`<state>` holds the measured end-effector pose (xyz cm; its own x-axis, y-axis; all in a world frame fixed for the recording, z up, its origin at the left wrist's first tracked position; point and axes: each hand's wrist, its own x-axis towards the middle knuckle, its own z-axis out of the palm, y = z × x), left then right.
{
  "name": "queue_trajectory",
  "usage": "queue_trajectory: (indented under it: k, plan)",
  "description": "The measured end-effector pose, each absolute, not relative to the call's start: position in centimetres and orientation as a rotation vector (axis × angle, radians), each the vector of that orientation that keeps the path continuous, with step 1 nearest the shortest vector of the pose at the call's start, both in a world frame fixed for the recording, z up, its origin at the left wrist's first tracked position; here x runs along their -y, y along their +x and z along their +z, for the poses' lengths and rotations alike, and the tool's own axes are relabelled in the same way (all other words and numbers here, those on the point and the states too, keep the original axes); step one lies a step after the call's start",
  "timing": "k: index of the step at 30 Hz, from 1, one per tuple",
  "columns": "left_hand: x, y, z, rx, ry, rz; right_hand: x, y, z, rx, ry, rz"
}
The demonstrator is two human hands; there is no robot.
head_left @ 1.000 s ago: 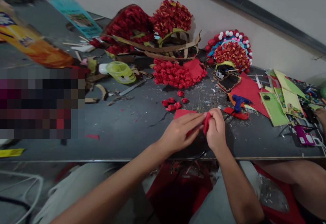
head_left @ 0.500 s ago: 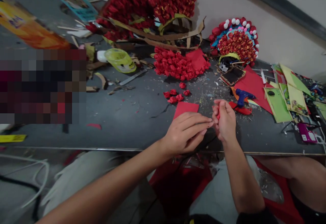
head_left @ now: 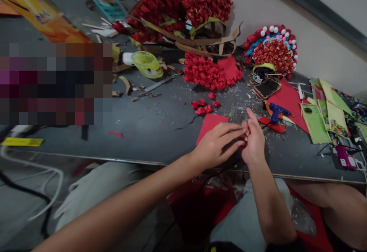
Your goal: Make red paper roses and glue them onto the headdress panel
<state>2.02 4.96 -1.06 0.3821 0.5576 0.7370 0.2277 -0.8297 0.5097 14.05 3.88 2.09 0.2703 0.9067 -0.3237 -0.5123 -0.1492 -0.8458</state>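
Note:
My left hand reaches in from the left, its fingertips and thumb closing against the fingers of my right hand. The right hand has its fingers curled in and one digit pointing up. Whatever sits between the fingertips is hidden. Beside and partly under my left hand lies a flat sheet of red paper. Just beyond it are several small crumpled red paper flowers. A larger mass of red paper flowers stands further back, with a red paper piece on it.
A blue glue gun rests right of my hands, near red paper. Flowered headpieces and a white-beaded one stand by the wall. A yellow tub and cardboard scraps lie left; green panels lie right.
The red paper piece seen between my hands, then in my right hand, is now out of sight. My hands parted slightly, then came together again. The view has shifted.

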Motion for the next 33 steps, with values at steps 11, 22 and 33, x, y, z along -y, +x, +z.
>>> queue_trajectory:
  k: [11,22,33]
  plan:
    - [-4.4,2.4,-1.2,-0.566,2.111,1.124,-3.7,14.3,-0.5,0.6,-1.236,0.854]
    - [-4.6,2.7,-2.6,-0.662,1.947,1.347,-2.7,11.6,0.5,0.668,-1.166,1.161]
    - [-5.3,1.3,-1.7,-0.453,2.416,1.312,-2.5,13.2,2.4,0.47,-1.173,1.734]
